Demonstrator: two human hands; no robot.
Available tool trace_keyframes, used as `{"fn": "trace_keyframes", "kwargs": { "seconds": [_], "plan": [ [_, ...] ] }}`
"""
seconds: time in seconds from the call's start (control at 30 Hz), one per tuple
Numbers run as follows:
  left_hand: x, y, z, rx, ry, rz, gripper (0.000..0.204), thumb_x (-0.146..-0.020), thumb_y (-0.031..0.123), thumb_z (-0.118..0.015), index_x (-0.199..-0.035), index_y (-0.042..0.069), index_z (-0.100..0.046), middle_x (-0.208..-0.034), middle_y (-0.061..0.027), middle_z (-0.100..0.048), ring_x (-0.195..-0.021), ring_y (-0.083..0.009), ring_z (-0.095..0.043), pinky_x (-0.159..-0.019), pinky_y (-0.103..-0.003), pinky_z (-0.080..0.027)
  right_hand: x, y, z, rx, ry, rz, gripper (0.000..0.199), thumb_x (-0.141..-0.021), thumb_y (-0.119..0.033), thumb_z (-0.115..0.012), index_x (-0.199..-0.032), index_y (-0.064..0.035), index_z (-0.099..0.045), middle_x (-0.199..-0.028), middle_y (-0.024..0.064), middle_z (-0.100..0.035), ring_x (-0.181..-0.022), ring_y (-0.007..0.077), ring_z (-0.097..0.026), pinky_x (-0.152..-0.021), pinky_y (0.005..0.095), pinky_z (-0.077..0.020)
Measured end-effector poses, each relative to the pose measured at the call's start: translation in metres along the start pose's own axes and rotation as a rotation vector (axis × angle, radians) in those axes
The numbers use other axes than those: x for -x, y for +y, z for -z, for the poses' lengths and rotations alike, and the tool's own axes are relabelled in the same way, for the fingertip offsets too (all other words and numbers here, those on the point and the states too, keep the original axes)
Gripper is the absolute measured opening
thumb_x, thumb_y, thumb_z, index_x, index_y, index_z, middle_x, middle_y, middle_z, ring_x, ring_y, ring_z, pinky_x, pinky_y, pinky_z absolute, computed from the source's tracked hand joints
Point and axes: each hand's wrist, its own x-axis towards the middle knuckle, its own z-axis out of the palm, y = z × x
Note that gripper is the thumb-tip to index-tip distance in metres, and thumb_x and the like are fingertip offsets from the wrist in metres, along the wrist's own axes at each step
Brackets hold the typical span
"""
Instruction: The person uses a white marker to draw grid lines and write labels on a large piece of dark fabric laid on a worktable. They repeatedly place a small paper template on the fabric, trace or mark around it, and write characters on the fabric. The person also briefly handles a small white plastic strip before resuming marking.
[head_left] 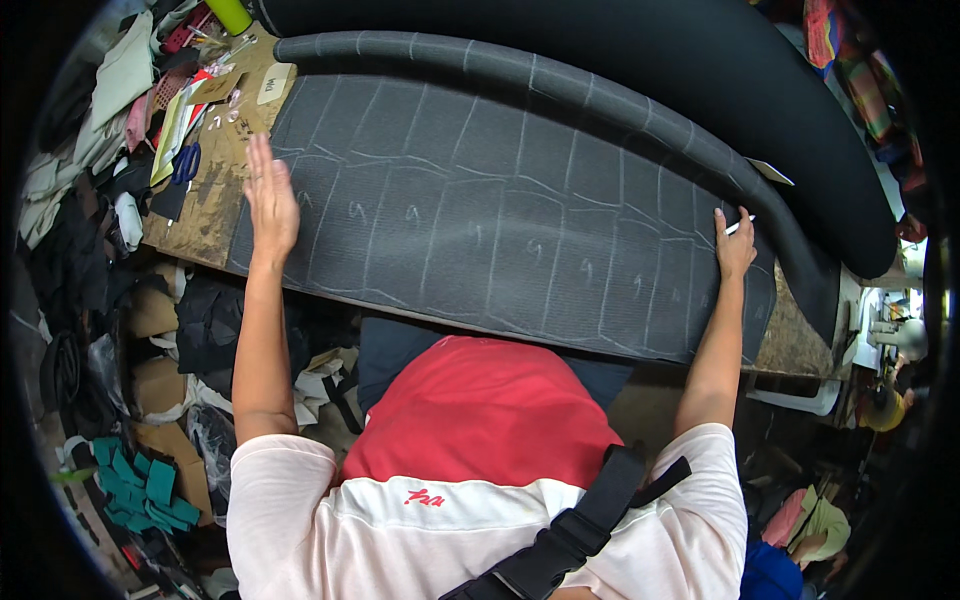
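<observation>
A wide sheet of dark grey textured fabric (500, 210) lies spread over a wooden worktable (205, 215), marked with white chalk outlines of many repeated pieces. My left hand (270, 195) rests flat on the sheet's left end, fingers together and stretched forward, holding nothing. My right hand (735, 245) presses on the sheet's right end and grips a small white piece of chalk (740, 226) that sticks out to the right. The sheet's far edge is rolled up into a long tube (560, 75).
A big black fabric roll (700, 60) lies beyond the sheet. Blue-handled scissors (185, 163), paper patterns and small clips lie at the table's left corner. Fabric scraps, cardboard boxes and teal pieces (145, 490) pile on the floor at left. A white chair (800, 400) stands at right.
</observation>
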Motion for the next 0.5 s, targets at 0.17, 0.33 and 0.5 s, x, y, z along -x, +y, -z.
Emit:
{"fn": "trace_keyframes", "kwargs": {
  "seconds": [0.17,0.33,0.5],
  "plan": [
    [0.025,0.042,-0.022,0.015,-0.034,-0.166,0.057,-0.099,0.036,-0.028,-0.148,0.008,-0.015,-0.154,-0.0142,-0.013,-0.143,-0.0296,-0.007,-0.111,-0.056,-0.005,0.001,0.0,0.0,0.012,0.024,0.014,0.068,-0.081,-0.059,-0.056,-0.133,-0.0161,-0.045,-0.135,0.0218,-0.045,-0.131,0.0335,-0.037,-0.102,0.0567,-0.0265],
    [0.052,0.082,-0.071,-0.359,-0.478,-0.112,0.062,-0.096,0.035,-0.036,-0.145,0.001,-0.019,-0.153,-0.0164,-0.012,-0.142,-0.0316,-0.01,-0.109,-0.061,-0.006,0.007,-0.001,0.001,-0.014,0.063,0.034,0.066,-0.081,-0.056,-0.058,-0.132,-0.0141,-0.047,-0.132,0.0222,-0.048,-0.128,0.0337,-0.041,-0.102,0.0551,-0.0276],
    [0.051,0.08,-0.073,-0.38,-0.484,-0.109,0.06,-0.096,0.035,-0.034,-0.144,0.002,-0.023,-0.152,-0.0157,-0.016,-0.142,-0.0299,-0.011,-0.109,-0.061,-0.008,0.017,0.001,0.005,-0.043,0.07,0.035,0.063,-0.082,-0.053,-0.06,-0.13,-0.0132,-0.05,-0.131,0.0227,-0.049,-0.127,0.0336,-0.041,-0.102,0.0544,-0.0278]
  ]
}}
